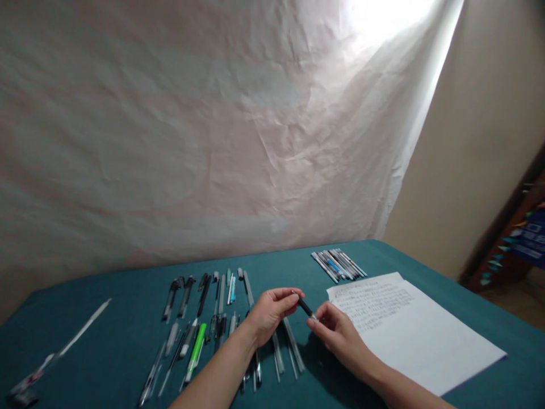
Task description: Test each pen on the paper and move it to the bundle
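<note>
A short black pen piece [305, 307] is held between my two hands above the green cloth. My left hand [271, 313] pinches its upper left end between thumb and fingers. At the lower right end, where a light or clear part shows, my right hand [336, 330] grips it. Below and left of my left hand lie clear pen barrels [293, 346] and refill-like tubes, partly hidden by the forearm. A bright green highlighter-like pen [196, 352] rests among dark and clear pen parts farther left. Written-on paper [426, 335] lies just beyond my right hand.
A tight row of pens [339, 265] sits at the back right of the table [128, 341]. On the far left lies a long white strip or wrapper [85, 328]. A pale sheet [191, 130] hangs behind the table; a colourful decorated item [528, 238] stands at right.
</note>
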The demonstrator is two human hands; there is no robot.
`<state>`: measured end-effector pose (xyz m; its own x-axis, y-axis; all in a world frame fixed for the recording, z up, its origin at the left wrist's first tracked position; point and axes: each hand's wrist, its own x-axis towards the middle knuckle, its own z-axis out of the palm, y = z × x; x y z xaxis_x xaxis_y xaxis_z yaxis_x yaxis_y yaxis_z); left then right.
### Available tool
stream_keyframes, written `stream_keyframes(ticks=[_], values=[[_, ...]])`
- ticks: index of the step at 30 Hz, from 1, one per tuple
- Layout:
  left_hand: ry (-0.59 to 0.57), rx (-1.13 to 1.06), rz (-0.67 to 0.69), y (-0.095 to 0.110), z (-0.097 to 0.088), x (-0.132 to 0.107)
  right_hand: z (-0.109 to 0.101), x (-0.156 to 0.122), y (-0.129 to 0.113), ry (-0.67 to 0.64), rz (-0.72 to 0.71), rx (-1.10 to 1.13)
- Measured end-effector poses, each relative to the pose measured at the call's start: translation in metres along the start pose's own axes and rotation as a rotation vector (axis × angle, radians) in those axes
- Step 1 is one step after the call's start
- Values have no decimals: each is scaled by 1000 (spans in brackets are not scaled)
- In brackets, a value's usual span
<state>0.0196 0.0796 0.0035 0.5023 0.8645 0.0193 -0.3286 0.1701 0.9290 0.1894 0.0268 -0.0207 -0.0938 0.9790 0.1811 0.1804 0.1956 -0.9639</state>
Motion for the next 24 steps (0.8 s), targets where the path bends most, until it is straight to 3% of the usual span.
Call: stream_keyframes(ticks=[8,15,20,24], values=[[3,28,3,-1,-2,1,2,-1,-6,-136,68,3],[9,57,2,-1,0,0,1,1,1,-23,22,23],[4,54,-5,0,0,-1,2,-1,-7,-138,114,15],[21,66,-14,0,0,-1,1,1,-7,-159,118,62]])
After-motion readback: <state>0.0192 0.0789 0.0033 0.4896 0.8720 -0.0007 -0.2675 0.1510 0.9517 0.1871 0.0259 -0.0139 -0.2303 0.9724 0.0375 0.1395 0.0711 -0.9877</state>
